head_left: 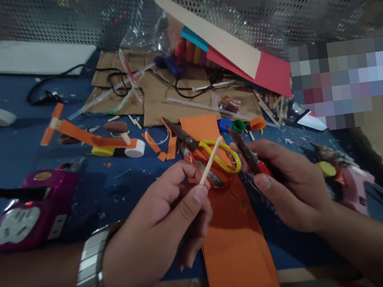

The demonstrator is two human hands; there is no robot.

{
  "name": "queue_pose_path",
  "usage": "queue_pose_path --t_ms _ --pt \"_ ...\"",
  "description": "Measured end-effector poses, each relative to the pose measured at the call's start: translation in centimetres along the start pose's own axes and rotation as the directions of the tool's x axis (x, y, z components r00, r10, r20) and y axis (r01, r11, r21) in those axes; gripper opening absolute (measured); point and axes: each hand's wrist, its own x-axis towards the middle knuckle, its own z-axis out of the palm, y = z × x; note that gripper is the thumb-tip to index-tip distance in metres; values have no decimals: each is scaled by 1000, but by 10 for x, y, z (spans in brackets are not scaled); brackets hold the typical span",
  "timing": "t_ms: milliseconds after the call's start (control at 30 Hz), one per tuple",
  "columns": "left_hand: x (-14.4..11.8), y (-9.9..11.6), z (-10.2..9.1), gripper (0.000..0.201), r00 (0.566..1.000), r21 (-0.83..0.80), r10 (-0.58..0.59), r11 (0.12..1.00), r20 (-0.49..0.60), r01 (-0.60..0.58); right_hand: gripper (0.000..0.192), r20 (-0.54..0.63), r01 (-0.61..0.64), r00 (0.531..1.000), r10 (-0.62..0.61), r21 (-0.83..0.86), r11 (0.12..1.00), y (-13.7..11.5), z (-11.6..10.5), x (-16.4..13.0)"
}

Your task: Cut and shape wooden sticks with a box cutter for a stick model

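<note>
My left hand (171, 206) pinches a thin wooden stick (211, 160) between thumb and fingertips, its free end angled up and to the right. My right hand (287, 180) is closed around a small knife (244, 148) with a dark, worn blade and a red part near the grip; the blade points up and left, apart from the stick. Behind the hands, scissors with yellow handles (230, 162) lie over a red-handled tool (219, 182). Both rest on a long orange sheet (237, 245) that hangs over the table's front edge.
A purple power strip (38, 204) stands at left, near an orange craft piece (86, 135) with bottle-cap wheels. Cardboard (167, 88), cords and coloured sheets (266, 73) lie at the back. A pink glue gun (353, 186) is at right, beyond my right hand.
</note>
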Motion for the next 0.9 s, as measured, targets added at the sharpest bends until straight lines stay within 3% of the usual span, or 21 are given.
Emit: queue_pose_path --t_ms 233,500,633,733,900 --pt "1 -1 -1 31 1000 -12 21 1000 10 -21 42 48 55 997 -54 -14 998 0 -1 -1" --pt "2 0 -1 28 999 -50 37 998 9 -37 32 54 138 990 -133 -117 983 -1 8 3" --pt "2 -1 0 29 999 -58 48 997 -6 -48 49 109 214 974 -197 -171 962 -3 8 2" --pt "2 0 0 28 998 -41 65 997 -24 -66 44 105 200 979 -175 -303 932 -3 11 1" --pt "3 3 -2 26 996 -6 76 997 -47 -76 38 88 173 984 -153 -306 936 -5 13 -1"
